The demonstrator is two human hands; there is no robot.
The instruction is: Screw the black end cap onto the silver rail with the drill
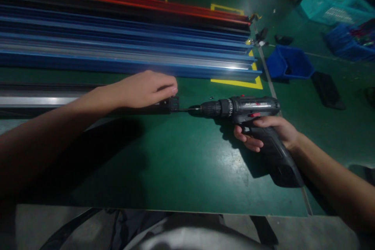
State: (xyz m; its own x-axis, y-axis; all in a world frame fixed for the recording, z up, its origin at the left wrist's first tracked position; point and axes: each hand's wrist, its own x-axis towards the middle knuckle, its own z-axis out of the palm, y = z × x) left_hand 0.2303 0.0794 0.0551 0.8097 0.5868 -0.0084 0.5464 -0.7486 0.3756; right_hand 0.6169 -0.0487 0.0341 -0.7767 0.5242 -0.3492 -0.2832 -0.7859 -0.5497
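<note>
My right hand point(268, 133) is closed round the grip of a black cordless drill point(249, 111). The drill lies level over the green table point(164, 164), and its bit points left into the black end cap point(174, 104) of a long dark metal rail point(35, 101). My left hand point(146, 88) rests on top of that rail just behind the end cap, its fingers curled down over it and holding it. The rail runs off the left edge of the view.
A stack of long blue, silver and red profiles point(125, 43) lies along the back of the table. Past the table's right edge, on the green floor, stand a blue bin point(288, 62), a teal crate point(331, 4) and a blue crate point(351, 41). Yellow tape marks point(243, 83) show.
</note>
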